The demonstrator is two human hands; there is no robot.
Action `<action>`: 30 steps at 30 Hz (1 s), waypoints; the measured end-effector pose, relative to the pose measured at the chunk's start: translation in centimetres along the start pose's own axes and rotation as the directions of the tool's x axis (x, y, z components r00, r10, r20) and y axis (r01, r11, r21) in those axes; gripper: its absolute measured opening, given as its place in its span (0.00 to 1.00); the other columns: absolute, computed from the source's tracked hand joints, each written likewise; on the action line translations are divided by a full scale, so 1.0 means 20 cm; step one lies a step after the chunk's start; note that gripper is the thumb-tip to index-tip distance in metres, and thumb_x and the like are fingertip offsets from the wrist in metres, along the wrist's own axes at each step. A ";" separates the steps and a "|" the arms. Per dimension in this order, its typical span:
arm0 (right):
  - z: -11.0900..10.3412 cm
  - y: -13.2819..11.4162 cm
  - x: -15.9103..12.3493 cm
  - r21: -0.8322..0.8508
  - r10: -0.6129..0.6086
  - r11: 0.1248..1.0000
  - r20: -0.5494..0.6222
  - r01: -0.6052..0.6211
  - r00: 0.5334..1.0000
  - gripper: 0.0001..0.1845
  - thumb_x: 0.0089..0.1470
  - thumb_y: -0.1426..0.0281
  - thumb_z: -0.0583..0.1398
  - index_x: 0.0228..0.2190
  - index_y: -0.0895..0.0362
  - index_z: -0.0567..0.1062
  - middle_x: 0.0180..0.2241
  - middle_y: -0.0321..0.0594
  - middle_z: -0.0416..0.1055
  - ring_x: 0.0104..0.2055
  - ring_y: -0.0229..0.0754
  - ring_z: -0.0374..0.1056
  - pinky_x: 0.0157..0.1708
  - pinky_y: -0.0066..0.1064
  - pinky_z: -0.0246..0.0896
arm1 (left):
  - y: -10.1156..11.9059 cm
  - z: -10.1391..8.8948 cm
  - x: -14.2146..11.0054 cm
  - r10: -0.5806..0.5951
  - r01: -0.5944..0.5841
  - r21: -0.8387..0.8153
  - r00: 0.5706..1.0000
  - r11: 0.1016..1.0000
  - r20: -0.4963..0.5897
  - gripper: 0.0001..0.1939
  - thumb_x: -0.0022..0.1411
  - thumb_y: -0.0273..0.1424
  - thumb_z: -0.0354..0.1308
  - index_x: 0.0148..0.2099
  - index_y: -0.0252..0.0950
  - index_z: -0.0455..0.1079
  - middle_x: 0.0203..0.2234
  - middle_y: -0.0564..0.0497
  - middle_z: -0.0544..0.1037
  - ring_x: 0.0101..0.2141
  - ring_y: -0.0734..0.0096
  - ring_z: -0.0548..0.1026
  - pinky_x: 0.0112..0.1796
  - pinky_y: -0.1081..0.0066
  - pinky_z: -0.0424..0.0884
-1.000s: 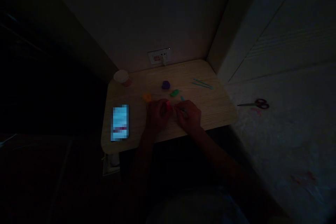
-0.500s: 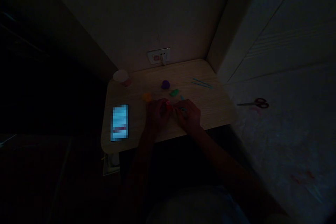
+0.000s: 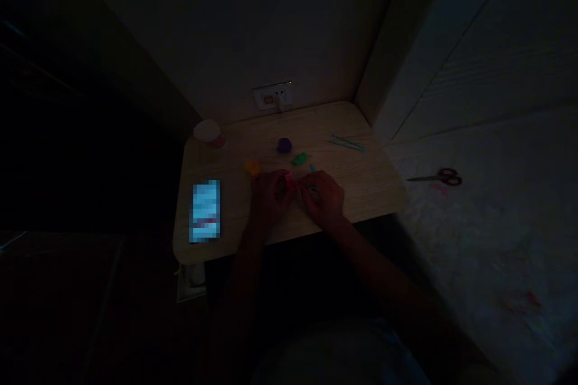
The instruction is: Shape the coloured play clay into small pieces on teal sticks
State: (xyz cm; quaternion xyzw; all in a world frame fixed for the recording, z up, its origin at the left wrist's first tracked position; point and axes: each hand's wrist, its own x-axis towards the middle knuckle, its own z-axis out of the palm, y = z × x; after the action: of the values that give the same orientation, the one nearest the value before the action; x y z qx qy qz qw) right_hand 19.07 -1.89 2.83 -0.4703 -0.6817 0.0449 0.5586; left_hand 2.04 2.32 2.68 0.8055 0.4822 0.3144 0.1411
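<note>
In dim light, my left hand [image 3: 270, 194] is closed around a small red-pink lump of modelling clay [image 3: 289, 181] over the front of the table. Facing it from the right, my right hand [image 3: 324, 197] pinches a thin teal modelling tool [image 3: 312, 187], its tip at or close to the red clay; exact contact is too dark to tell. Just beyond the hands lie a green clay lump [image 3: 299, 159] and a purple one [image 3: 284, 145]. An orange lump [image 3: 252, 168] sits beside my left fingers. A light-blue piece [image 3: 313, 168] shows above my right fingers.
Two thin teal sticks [image 3: 347, 143] lie at the table's right. A lit phone [image 3: 205, 212] is at the left, a paper cup [image 3: 209, 133] at the back left corner. Scissors [image 3: 440, 177] rest on the pale surface to the right. A wall socket [image 3: 273, 96] sits behind the wooden table [image 3: 374, 189].
My right hand has shifted very slightly left, toward the red clay, and the teal tool shows less. The left hand stays almost where it was, still holding the clay.
</note>
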 end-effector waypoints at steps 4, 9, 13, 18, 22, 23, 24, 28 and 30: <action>0.00 0.00 0.00 -0.008 0.003 1.000 0.016 -0.003 1.000 0.05 0.65 0.71 0.61 0.40 0.53 0.78 0.37 0.43 0.78 0.40 0.45 0.74 0.42 0.39 0.72 | -0.02 0.01 0.00 0.009 -0.009 0.000 1.000 1.000 0.005 0.17 0.67 0.39 0.61 0.55 0.40 0.70 0.46 0.46 0.81 0.46 0.56 0.77 0.57 0.52 0.63; 0.00 -0.01 0.01 -0.001 -0.016 1.000 0.005 0.016 1.000 0.04 0.65 0.71 0.61 0.39 0.54 0.78 0.36 0.44 0.78 0.39 0.45 0.74 0.41 0.38 0.72 | -0.02 0.00 0.00 0.026 -0.026 -0.024 1.000 0.999 -0.002 0.18 0.66 0.39 0.61 0.55 0.40 0.70 0.45 0.46 0.82 0.46 0.56 0.77 0.57 0.52 0.63; 0.00 -0.01 0.01 0.009 -0.008 1.000 -0.003 0.008 1.000 0.04 0.65 0.72 0.60 0.39 0.53 0.77 0.37 0.43 0.78 0.40 0.44 0.74 0.41 0.37 0.72 | 0.00 0.00 0.00 0.008 -0.008 -0.029 1.000 1.000 -0.007 0.16 0.67 0.39 0.61 0.54 0.40 0.71 0.45 0.47 0.82 0.45 0.56 0.77 0.57 0.52 0.63; 0.00 0.00 0.01 0.025 0.018 1.000 -0.001 -0.018 1.000 0.04 0.65 0.72 0.61 0.40 0.54 0.77 0.37 0.43 0.78 0.40 0.44 0.74 0.43 0.38 0.72 | 0.00 0.00 0.00 -0.008 0.008 -0.024 1.000 1.000 -0.001 0.16 0.67 0.39 0.61 0.54 0.40 0.71 0.44 0.46 0.81 0.45 0.57 0.77 0.57 0.52 0.64; 0.00 0.01 0.01 0.053 0.024 0.998 -0.053 -0.021 0.998 0.03 0.65 0.73 0.61 0.39 0.54 0.76 0.36 0.42 0.77 0.39 0.43 0.73 0.40 0.37 0.71 | 0.00 -0.01 0.00 -0.010 0.010 -0.029 1.000 1.000 -0.012 0.16 0.67 0.39 0.61 0.54 0.41 0.71 0.43 0.47 0.81 0.44 0.57 0.77 0.55 0.54 0.66; 0.00 0.01 0.01 0.057 0.032 0.998 -0.065 -0.028 0.997 0.03 0.65 0.73 0.61 0.39 0.54 0.76 0.35 0.41 0.77 0.38 0.43 0.73 0.39 0.36 0.71 | 0.00 -0.01 0.00 -0.010 0.009 -0.029 1.000 1.000 -0.014 0.16 0.67 0.39 0.61 0.54 0.41 0.71 0.43 0.47 0.81 0.45 0.57 0.77 0.56 0.54 0.66; 0.00 0.01 0.01 0.062 0.038 0.997 -0.072 -0.033 0.997 0.03 0.64 0.73 0.61 0.39 0.54 0.75 0.35 0.41 0.76 0.38 0.43 0.73 0.38 0.35 0.71 | 0.00 -0.01 0.00 -0.010 0.010 -0.029 1.000 1.000 -0.014 0.16 0.67 0.39 0.61 0.54 0.41 0.71 0.44 0.47 0.81 0.45 0.57 0.77 0.56 0.54 0.66; 0.00 0.01 0.01 0.085 0.034 0.996 -0.058 -0.029 0.998 0.03 0.64 0.73 0.61 0.40 0.53 0.76 0.36 0.41 0.77 0.38 0.42 0.73 0.36 0.35 0.70 | 0.00 -0.01 0.00 -0.018 0.018 -0.033 1.000 0.999 0.001 0.17 0.66 0.39 0.62 0.55 0.41 0.70 0.45 0.47 0.81 0.46 0.57 0.77 0.57 0.53 0.66; 0.00 0.02 0.01 0.094 0.035 0.995 -0.053 -0.029 0.998 0.04 0.65 0.73 0.61 0.40 0.53 0.76 0.36 0.41 0.77 0.38 0.42 0.73 0.36 0.35 0.71 | 0.00 -0.01 0.00 -0.017 0.017 -0.033 1.000 0.999 -0.006 0.16 0.66 0.38 0.62 0.54 0.41 0.70 0.44 0.47 0.81 0.46 0.57 0.77 0.57 0.53 0.66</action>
State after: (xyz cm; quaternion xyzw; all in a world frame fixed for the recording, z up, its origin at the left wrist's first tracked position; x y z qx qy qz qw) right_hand 19.21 -1.58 2.69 -0.4555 -0.6557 0.0728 0.5978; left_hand 1.95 2.21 2.84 0.7980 0.4840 0.3236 0.1558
